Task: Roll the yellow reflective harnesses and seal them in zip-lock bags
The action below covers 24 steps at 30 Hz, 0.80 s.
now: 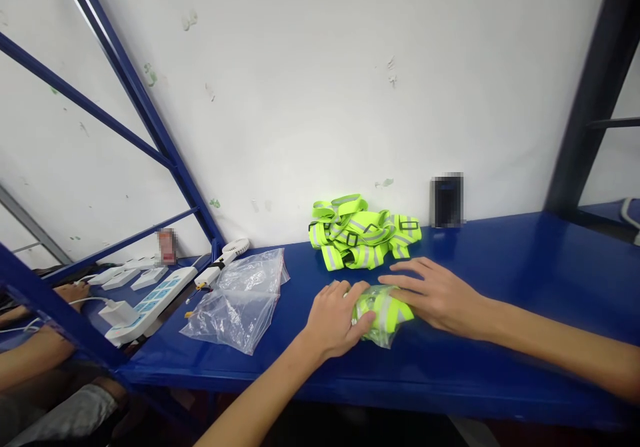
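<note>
A clear plastic bag (383, 313) with a bright yellow-green reflective strap inside lies on the blue table. My left hand (336, 317) grips its left side, thumb on top and fingers at the far side. Over the bag's right end, my right hand (440, 293) is open, fingers stretched out and apart; its fingertips are at or on the plastic. Just behind the bag is a heap of similar reflective straps (365, 230) with black buckles and grey stripes. Several flat clear bags (240, 300) lie left of my hands.
A white handheld fan (223, 263) and a white power strip (153, 307) lie at the left, near the blue frame post (150, 120). A blurred dark object (447, 200) stands against the wall. Another person's hand (73, 293) shows at far left.
</note>
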Motion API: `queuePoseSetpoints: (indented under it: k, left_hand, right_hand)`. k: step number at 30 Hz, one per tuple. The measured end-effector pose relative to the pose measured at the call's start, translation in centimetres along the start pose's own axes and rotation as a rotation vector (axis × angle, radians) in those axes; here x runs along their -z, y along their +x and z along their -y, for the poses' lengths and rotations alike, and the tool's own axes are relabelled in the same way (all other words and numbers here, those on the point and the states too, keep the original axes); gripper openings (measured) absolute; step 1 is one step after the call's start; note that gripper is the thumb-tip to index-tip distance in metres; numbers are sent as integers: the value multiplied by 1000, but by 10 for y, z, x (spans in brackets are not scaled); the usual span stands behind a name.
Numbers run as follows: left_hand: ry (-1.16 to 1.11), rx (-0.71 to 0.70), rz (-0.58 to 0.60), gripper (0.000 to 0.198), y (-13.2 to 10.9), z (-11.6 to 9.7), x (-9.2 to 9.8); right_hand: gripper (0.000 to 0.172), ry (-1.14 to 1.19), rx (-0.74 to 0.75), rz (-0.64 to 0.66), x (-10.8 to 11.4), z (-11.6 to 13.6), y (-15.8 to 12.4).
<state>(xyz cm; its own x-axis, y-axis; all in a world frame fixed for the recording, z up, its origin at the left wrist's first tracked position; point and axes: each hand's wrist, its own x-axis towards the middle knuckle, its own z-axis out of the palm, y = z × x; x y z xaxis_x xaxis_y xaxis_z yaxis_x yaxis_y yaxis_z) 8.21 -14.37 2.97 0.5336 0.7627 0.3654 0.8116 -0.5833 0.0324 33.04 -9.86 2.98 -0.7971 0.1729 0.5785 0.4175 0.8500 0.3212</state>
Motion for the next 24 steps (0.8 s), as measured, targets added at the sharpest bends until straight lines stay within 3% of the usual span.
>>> queuePoseSetpoints:
  k: [4, 9, 11, 13, 15, 16, 19, 21, 24]
  left_hand:
    - [-135, -1, -55, 60, -1, -6, -2]
    - [-271, -40, -73, 86, -1, -5, -9]
    - [-222, 76, -31, 83, -8, -2, -10]
    - [-135, 186, 33, 71, -21, 0, -5]
    - [-74, 182, 60, 62, -36, 0, 10]
    - [-53, 140, 33, 63, -43, 1, 21]
    - [57, 8, -192, 69, -61, 14, 65]
    - [231, 3, -332, 67, -71, 33, 96]
    - [504, 153, -445, 74, -91, 64, 131]
  right_hand:
    - [35, 173, -32, -130, 11, -4, -13]
    - [30, 367, -228, -315, 16, -2, -21]
    - [23, 386, -450, -385, 20, -14, -24]
    - [22, 326, -803, -505, 26, -36, -28]
    - [27, 309, -1051, -689, 31, -63, -32]
    - [29, 393, -1069, -723, 32, -75, -34]
    - [34, 591, -1044, -778, 28, -99, -38]
    - [36, 645, -1005, -746, 20, -98, -38]
    - [30, 689, -946, -665, 9, -75, -35]
